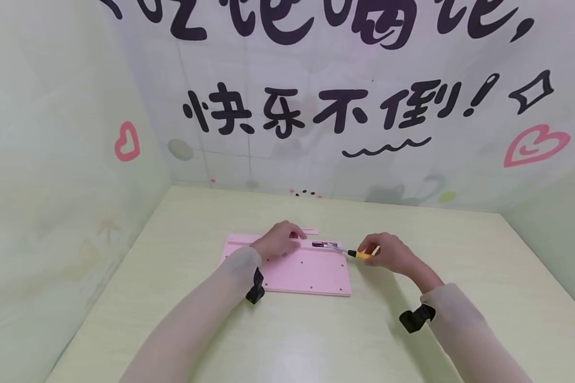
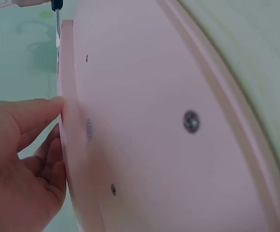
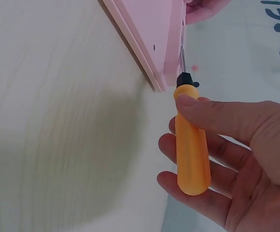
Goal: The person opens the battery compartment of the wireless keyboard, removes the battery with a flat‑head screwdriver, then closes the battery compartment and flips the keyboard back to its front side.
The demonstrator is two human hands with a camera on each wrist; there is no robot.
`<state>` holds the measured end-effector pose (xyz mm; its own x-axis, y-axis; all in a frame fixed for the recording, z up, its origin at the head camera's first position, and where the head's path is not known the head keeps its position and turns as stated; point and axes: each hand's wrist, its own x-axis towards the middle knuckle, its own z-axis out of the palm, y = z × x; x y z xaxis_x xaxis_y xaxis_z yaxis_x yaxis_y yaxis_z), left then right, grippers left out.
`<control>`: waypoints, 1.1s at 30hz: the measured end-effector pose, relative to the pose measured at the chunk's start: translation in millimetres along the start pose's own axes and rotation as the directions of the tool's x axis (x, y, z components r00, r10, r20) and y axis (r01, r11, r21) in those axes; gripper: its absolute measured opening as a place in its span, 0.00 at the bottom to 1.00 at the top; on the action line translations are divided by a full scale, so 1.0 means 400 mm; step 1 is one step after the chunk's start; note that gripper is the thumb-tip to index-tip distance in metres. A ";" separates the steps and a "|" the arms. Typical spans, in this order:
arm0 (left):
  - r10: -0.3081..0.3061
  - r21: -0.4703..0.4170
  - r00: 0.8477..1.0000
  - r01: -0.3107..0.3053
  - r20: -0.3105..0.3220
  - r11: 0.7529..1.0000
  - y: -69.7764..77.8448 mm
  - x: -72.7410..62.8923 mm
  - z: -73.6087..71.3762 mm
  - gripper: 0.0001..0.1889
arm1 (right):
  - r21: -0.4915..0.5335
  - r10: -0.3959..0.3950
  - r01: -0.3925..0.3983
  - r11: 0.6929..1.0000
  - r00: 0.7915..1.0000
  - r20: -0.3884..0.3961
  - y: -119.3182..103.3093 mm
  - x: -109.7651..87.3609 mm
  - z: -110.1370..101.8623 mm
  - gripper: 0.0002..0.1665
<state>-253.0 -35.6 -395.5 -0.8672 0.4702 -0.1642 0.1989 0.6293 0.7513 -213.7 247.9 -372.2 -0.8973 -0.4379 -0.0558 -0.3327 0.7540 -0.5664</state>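
Note:
A pink keyboard (image 1: 311,271) lies underside up on the table, with small dark screws across its back. Along its far side runs a raised ridge (image 2: 68,72), where an uncovered battery compartment (image 1: 333,245) shows dark batteries. My left hand (image 1: 279,240) holds this ridge left of the compartment, thumb and fingertips against the edge. In my right hand (image 1: 388,252) is a screwdriver (image 3: 192,150) with a yellow handle and black collar, gripped between thumb and fingers. Its metal shaft (image 3: 183,60) points left into the compartment at the keyboard's far right corner.
A small pink strip (image 1: 310,231), like a battery cover, lies on the table just behind the keyboard. The pale wooden table (image 1: 287,340) ends at a white printed cloth wall (image 1: 278,165). Black wrist cameras (image 1: 416,319) hang from both sleeves.

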 end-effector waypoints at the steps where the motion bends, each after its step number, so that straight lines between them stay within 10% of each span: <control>1: 0.002 0.009 1.000 -0.002 0.008 1.000 0.004 0.002 0.000 0.12 | -0.001 -0.004 0.004 1.000 1.000 -0.005 -0.001 -0.004 0.004 0.11; 12: 0.106 0.163 0.984 -0.129 0.142 0.978 0.048 0.064 0.034 0.17 | 0.077 0.057 -0.050 0.996 0.994 -0.088 -0.021 -0.050 0.033 0.13; 26: 0.076 0.310 0.971 -0.145 0.226 0.939 0.115 0.076 0.036 0.23 | 0.162 0.259 -0.227 0.960 0.943 -0.209 -0.023 -0.100 0.052 0.16; 33: 0.149 0.461 0.955 -0.256 0.256 0.849 0.126 0.089 0.038 0.22 | 0.169 0.303 -0.268 0.948 0.924 -0.234 -0.014 -0.124 0.062 0.17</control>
<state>-267.0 22.4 -373.1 -0.6817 0.7013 -0.2083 0.6018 0.6995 0.3854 -160.1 253.1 -386.5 -0.9976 -0.0616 -0.0309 -0.0258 0.7495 -0.6615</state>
